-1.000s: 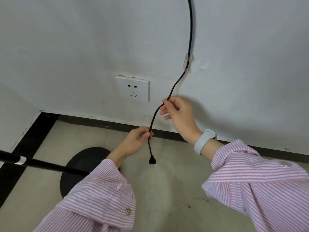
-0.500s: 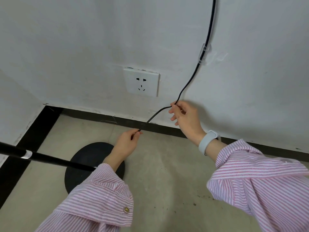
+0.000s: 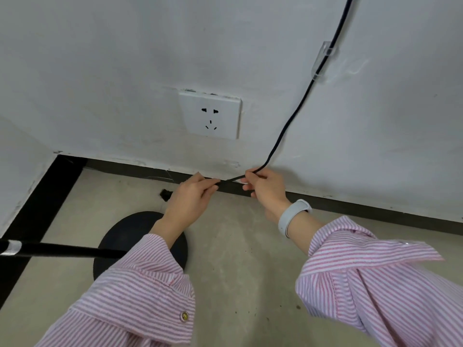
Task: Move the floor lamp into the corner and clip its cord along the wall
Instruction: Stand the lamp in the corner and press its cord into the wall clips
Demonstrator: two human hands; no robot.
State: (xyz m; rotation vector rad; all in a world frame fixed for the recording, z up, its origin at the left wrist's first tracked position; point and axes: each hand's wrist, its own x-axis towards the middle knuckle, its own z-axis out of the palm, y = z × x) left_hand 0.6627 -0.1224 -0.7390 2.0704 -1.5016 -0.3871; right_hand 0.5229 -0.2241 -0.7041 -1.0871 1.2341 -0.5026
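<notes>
Black cord [image 3: 288,126] pinched taut, both hands, at baseboard [image 3: 375,204].

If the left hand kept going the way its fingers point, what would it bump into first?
Probably the right hand: the left hand points along the cord toward it. Depth is hard to judge.

A plain room in a home: white wall [image 3: 125,58] with a socket [image 3: 210,116], black skirting [image 3: 375,204], bare concrete floor [image 3: 238,284], a lamp base [image 3: 130,236] near the corner.
</notes>
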